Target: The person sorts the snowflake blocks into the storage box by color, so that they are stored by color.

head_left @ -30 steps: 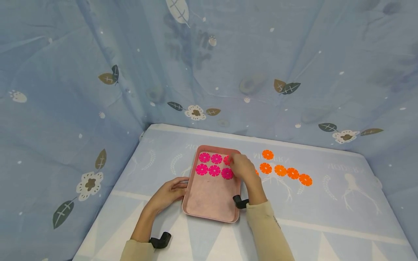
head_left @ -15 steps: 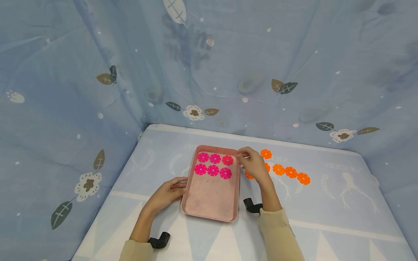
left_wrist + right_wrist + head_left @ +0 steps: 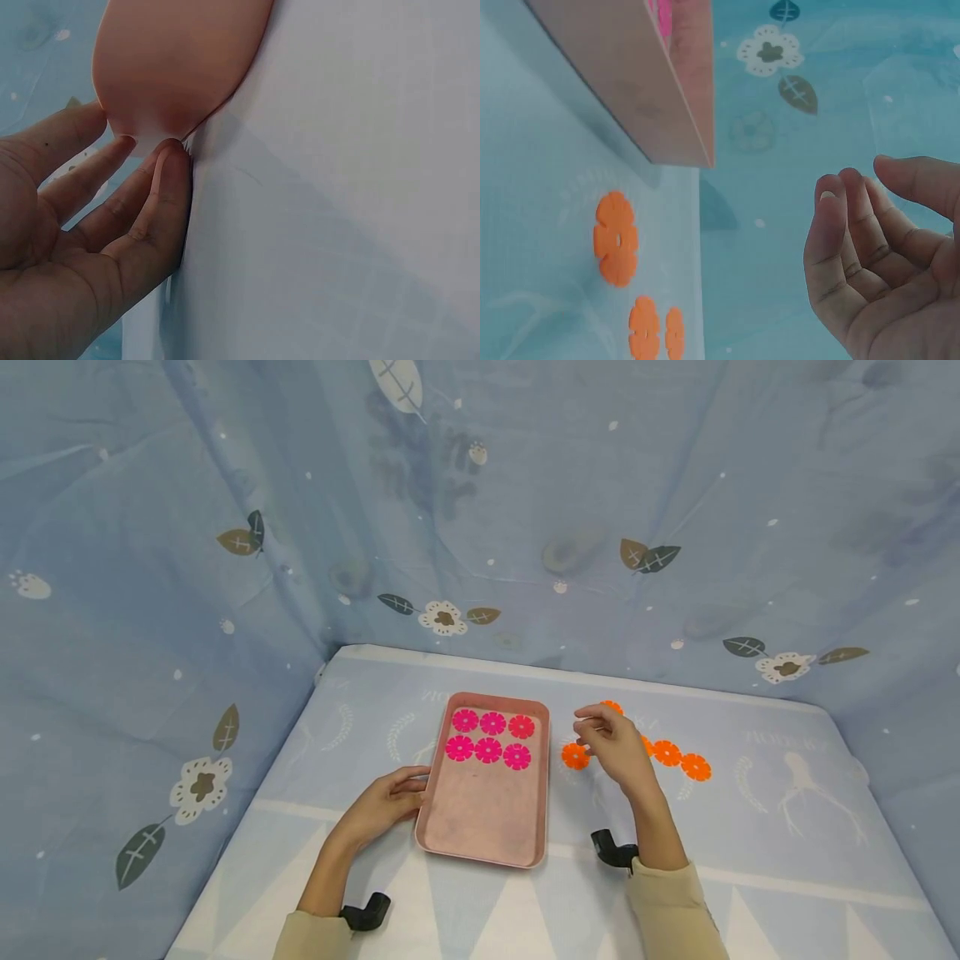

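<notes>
Blue fabric printed with flowers and leaves (image 3: 480, 527) hangs behind a table covered by a pale patterned cloth (image 3: 750, 835). The pink tray (image 3: 480, 818) lies flat on that cloth, roughly in front of the person. In its far half, six pink discs (image 3: 488, 750) sit in two rows of three, apart from one another; the one at the far right looks redder. Keeping that order probably depends on the tray not being jolted, so a light, constant touch serves better than a push.

The left hand (image 3: 380, 810) gives just that: its fingertips rest against the tray's left side, loosely bent, without clutching it. Outside the opposite side, the right hand (image 3: 617, 750) hangs over the cloth with nothing in it, thumb parted from bent fingers.

An orange disc (image 3: 575, 756) lies between the tray and the right hand; others lie beyond and to the right, some partly hidden by the hand. Discs this flat likely lift best by the edge, between thumb and fingertip. Raising the wrist and the right sleeve (image 3: 675, 902) enough to pass over the tray's rim should spare the rows a brush.
</notes>
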### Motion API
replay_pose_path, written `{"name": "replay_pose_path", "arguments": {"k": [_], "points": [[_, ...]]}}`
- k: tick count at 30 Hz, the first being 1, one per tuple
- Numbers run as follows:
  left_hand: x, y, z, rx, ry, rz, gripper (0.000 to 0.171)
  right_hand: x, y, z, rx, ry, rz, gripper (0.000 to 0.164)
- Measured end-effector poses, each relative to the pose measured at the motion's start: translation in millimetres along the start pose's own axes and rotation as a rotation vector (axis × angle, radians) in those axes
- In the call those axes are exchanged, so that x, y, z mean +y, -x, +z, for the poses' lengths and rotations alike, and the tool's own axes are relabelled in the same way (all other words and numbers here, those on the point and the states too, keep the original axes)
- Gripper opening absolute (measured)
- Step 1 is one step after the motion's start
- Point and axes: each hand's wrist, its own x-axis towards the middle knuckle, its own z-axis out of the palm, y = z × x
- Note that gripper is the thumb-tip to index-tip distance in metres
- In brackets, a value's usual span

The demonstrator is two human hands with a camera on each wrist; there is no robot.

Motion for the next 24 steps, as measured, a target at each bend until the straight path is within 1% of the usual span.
{"name": "replay_pose_path", "arguments": {"k": [8,14,24], "points": [[2.0,1.8,0.6,-0.013,0.02,0.002,0.049,15.1,5.6,-13.1,0.0,0.0,0.021,0.034],[1.5,1.5,1.1,-0.001,0.015,-0.005,0.049,19.7,6.7,-19.2,-0.006,-0.016,0.056,0.03],[-0.5,0.2,0.1,-0.003,0.003,-0.004,0.048,39.3,1.1,-21.1,0.004,-0.005,0.099,0.036]]}}
